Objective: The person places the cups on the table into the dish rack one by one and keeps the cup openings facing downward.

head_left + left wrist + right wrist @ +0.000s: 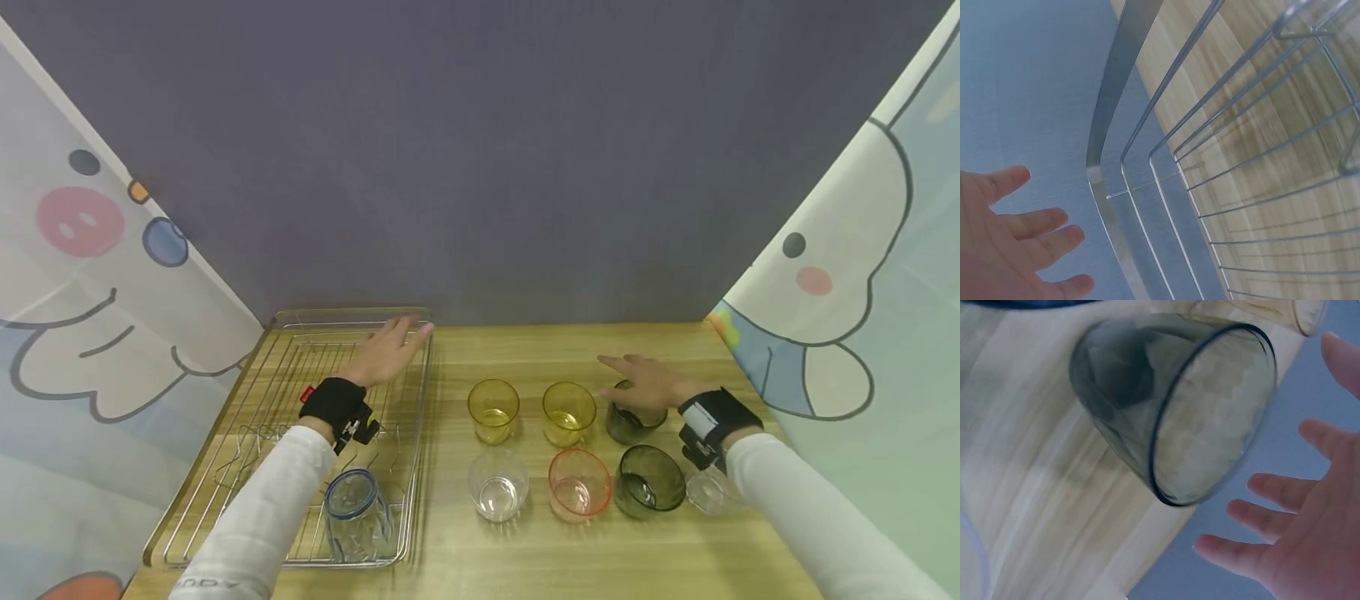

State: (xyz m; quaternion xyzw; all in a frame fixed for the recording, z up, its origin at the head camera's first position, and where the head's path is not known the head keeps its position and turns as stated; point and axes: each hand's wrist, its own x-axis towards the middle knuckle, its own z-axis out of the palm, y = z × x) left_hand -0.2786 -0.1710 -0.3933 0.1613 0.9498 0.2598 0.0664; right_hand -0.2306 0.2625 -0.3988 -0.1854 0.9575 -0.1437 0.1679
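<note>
My left hand [386,350] hovers over the far right part of a wire rack [408,533], fingers extended and nothing in the grasp. In the left wrist view its spread fingers [1047,222] are beside the rack's metal rim [1100,137]. My right hand [641,387], also without any object, is spread above a dark grey glass [630,427] and partly covers it in the head view. The right wrist view shows a dark grey glass [1116,381] standing mouth up, with the straight fingers [1285,490] off to one side of its rim.
Two yellow glasses [493,408] stand left of the right hand. Nearer are a clear glass [498,487], a red-rimmed glass [580,487], another dark grey glass [649,483] and a clear one [708,490] by the right wrist. A blue-ringed glass [360,525] is in the rack's near right corner.
</note>
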